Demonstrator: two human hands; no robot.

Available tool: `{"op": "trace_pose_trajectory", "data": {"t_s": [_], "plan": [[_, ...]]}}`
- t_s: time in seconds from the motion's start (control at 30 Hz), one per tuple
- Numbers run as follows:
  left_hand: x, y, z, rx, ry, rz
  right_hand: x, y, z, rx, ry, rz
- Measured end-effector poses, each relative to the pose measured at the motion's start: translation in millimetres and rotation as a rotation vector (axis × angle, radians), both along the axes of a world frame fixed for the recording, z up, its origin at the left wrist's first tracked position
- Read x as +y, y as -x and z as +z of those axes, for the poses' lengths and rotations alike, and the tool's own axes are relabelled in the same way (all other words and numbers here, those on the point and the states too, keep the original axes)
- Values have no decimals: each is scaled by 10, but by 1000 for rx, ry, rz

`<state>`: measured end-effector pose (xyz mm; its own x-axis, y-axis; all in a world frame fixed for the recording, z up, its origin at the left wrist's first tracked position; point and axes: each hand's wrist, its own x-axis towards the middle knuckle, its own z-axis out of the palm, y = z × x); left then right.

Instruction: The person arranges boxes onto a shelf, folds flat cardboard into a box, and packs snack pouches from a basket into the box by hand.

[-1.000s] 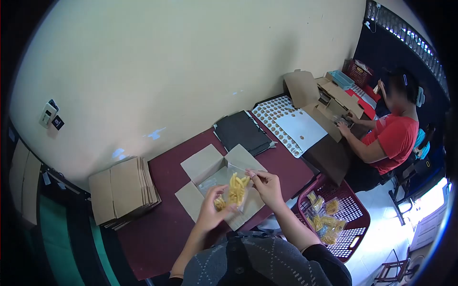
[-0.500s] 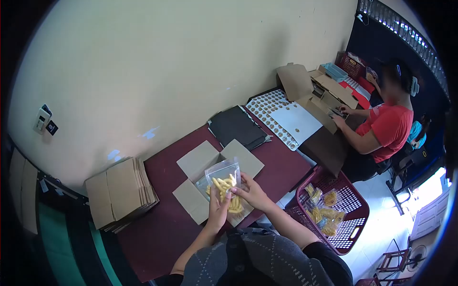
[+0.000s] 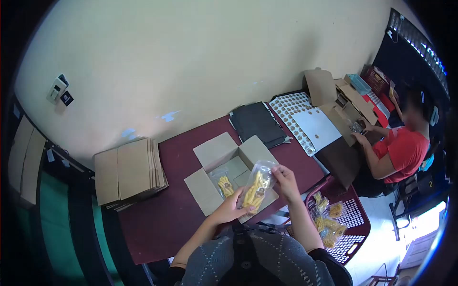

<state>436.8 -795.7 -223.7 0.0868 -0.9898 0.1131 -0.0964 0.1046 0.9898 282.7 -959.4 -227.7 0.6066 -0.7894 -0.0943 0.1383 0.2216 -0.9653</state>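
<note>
A clear bag of yellow sticks (image 3: 257, 188) is held between both hands above the near right side of an open cardboard box (image 3: 214, 148). My left hand (image 3: 230, 208) grips the bag's lower left side, thumb across its front. My right hand (image 3: 286, 183) pinches the upper right corner of the bag. Inside the box, at its left, lies another clear bag of yellow sticks (image 3: 225, 185). The held bag hides the near right part of the box.
Folded cardboard (image 3: 129, 169) is stacked at the left; black folders (image 3: 257, 125) lie behind the box. Several bags fill part of a maroon basket (image 3: 355, 214) at the right. Beyond a sticker sheet (image 3: 317, 128), a person in red (image 3: 405, 150) handles something at another box.
The held bag has turned and moved right, off the box's middle, uncovering the bag inside. My right hand has shifted up to its top corner. The camera view has swung slightly.
</note>
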Motion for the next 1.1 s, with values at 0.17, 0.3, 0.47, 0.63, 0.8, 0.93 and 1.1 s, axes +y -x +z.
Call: {"op": "trace_pose_trajectory", "data": {"t_s": [0.17, 0.3, 0.47, 0.63, 0.8, 0.93, 1.1], "plan": [[-73, -153, -301, 243, -85, 36, -84, -81, -6, -136, -60, -269], [-95, -317, -482, -157, -94, 246, -443, -174, -186, -364, 9, -442], [-189, -378, -988, -714, -48, 423, -678, -517, -52, -195, 238, -505], [-442, -362, -1427, -607, -241, 211, -723, -1104, -281, 197, 410, -19], [-590, -343, -1425, -1064, -570, 114, -528, -1404, -1350, 637, 884, 120], [-525, -320, -1655, -1231, -429, 337, -233, -1251, -1479, 762, 819, 433], [-570, -339, -1843, -1223, -495, 295, -143, -1198, -1442, 1020, 784, 564]]}}
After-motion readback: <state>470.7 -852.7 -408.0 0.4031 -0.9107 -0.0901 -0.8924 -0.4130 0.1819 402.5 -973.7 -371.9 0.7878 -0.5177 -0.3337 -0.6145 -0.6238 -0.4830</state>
